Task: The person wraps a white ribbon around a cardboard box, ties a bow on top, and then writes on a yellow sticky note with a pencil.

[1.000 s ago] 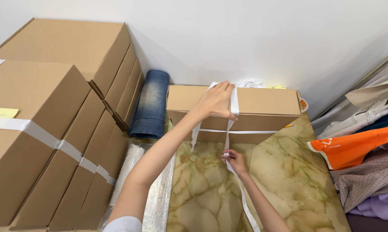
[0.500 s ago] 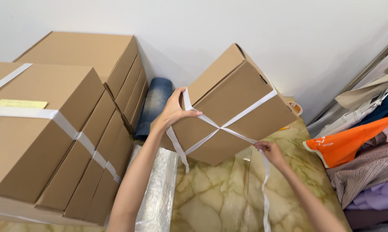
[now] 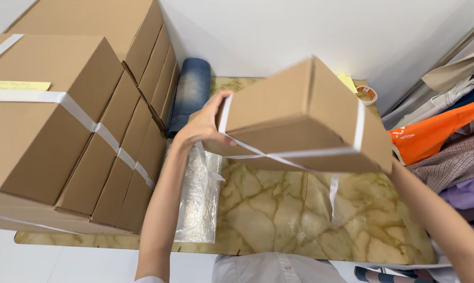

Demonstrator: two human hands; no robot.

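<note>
Brown cardboard box (image 3: 300,118), crossed by white strapping tape (image 3: 294,153), is held tilted in the air above the marbled tabletop (image 3: 300,209). The left hand (image 3: 205,126) grips its left end; the right hand is hidden behind the box, so its grip cannot be told. Stacked strapped cartons (image 3: 64,120) stand left, a rolled denim piece (image 3: 191,94) behind.

The cardboard box (image 3: 300,118) is plain tan brown, crossed by white straps (image 3: 358,126). Under it the desk (image 3: 279,209) shows yellowish-green marble veining. Left of the left grip (image 3: 205,126) stand more tan stacked boxes (image 3: 64,131) with white bands and a pale yellow label (image 3: 17,85). Beyond that grip lies a faded blue denim roll (image 3: 192,94). Right of the box: orange cloth (image 3: 431,133), checked brown fabric (image 3: 452,160), lilac cloth (image 3: 467,191).
</note>
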